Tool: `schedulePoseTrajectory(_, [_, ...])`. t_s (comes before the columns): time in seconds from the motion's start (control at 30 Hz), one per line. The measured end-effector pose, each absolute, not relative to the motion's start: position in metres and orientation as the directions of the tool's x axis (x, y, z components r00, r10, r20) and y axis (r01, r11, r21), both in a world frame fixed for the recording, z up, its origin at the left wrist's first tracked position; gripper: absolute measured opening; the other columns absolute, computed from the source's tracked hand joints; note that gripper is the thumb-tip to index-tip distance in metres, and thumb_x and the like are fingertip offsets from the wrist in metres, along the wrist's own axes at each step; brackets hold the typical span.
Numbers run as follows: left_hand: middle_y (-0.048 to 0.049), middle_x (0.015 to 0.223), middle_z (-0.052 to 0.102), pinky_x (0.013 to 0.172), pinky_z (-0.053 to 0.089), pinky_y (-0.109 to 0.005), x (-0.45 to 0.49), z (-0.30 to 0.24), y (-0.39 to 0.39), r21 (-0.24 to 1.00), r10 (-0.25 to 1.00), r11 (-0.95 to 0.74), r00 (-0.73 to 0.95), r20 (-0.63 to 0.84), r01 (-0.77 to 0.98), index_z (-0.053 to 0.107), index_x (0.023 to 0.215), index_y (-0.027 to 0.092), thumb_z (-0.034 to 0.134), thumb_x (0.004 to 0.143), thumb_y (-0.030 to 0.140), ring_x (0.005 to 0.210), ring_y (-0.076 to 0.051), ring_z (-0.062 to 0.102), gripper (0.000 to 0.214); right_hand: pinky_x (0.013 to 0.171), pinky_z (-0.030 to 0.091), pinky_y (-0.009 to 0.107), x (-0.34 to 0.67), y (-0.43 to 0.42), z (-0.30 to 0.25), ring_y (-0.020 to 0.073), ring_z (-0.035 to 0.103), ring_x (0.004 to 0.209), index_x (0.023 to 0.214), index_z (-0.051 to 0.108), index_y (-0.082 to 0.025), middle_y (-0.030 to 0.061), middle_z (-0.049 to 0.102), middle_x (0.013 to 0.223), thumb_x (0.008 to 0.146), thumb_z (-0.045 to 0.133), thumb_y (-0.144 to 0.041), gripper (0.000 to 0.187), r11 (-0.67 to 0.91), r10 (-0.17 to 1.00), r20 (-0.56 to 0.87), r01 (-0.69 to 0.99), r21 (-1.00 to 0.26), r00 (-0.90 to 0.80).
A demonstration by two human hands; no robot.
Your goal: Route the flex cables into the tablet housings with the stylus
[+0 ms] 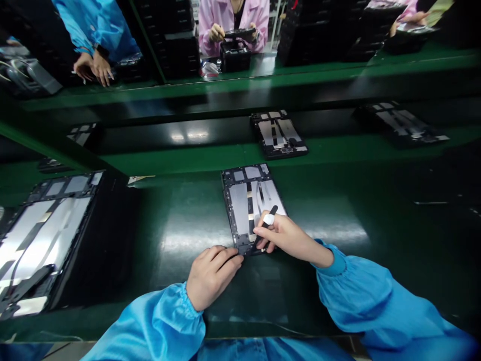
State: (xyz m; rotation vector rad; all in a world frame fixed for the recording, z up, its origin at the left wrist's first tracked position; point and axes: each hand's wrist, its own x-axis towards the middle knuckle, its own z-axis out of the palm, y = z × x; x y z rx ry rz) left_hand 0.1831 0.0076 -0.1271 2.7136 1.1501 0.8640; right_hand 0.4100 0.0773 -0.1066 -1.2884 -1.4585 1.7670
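An opened tablet [246,200] lies back-up on the green work surface [180,225], its silver shields and black frame showing. My left hand [210,273] rests curled at the tablet's near left corner, fingertips pressed against its edge. My right hand [283,235] pinches a thin black tool [267,218], with a white cot on one finger, and the tool's tip touches the tablet's lower edge. Both arms wear blue sleeves.
A stack of opened tablets [41,235] sits at the left. Two more tablets [278,133] [404,123] lie on the black conveyor belt [188,133] beyond. Across the line, a person in pink [233,20] and another in blue [93,30] work by black trays.
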Motion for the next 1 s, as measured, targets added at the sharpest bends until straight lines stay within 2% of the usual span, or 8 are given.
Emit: schedulePoseTrajectory(1.0, [-0.0046, 0.107, 0.069, 0.077, 0.05, -0.03, 0.1839, -0.1326, 0.0065, 0.286, 0.687, -0.715, 0.567, 0.454, 0.637, 0.063, 0.114, 0.015, 0.06, 0.093, 0.014, 0.09, -0.018, 0.057, 0.021, 0.048, 0.057, 0.022, 0.4075, 0.0747, -0.1058, 0.0202, 0.073, 0.064, 0.082, 0.055, -0.018, 0.0002, 0.064, 0.062, 0.085, 0.062, -0.041, 0.024, -0.26, 0.848, -0.347, 0.255, -0.931, -0.4])
